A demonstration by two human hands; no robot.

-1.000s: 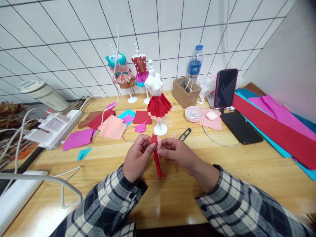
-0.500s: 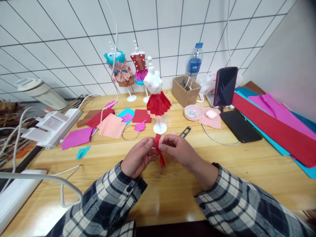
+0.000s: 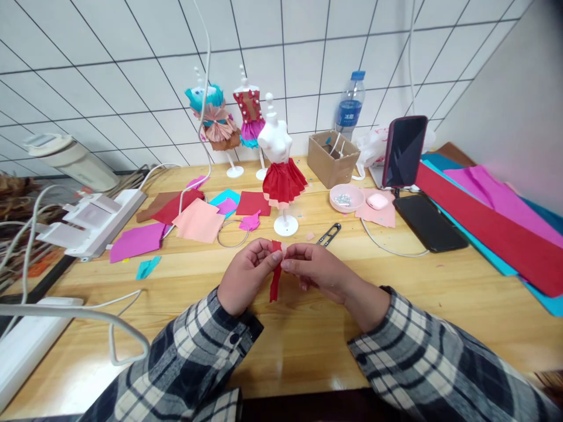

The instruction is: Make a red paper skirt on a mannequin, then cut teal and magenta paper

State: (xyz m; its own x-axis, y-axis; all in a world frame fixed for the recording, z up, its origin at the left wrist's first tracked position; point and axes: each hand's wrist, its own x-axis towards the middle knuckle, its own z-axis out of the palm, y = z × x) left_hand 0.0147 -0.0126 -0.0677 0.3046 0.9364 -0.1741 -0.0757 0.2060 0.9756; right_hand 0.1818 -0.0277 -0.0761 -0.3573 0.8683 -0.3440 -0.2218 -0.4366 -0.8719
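Note:
A narrow red paper strip hangs down between my hands, with a pale pink piece at its upper right. My left hand pinches the strip between thumb and fingers. My right hand is closed at the strip's right side, its fingertips on the pale pink piece. Just beyond stands a small white mannequin wearing a red pleated skirt with a pink lower edge. Small thread snips lie past my right hand.
Two dressed mannequins stand at the back. Right of centre are a cardboard box, a pink bowl and phones. Coloured paper lies at left, long strips at right, and a power strip far left.
The red strip has turned and hangs straighter, slightly further left. My left hand's thumb now presses on it, and my right hand's lower fingers have shifted. The view has moved slightly.

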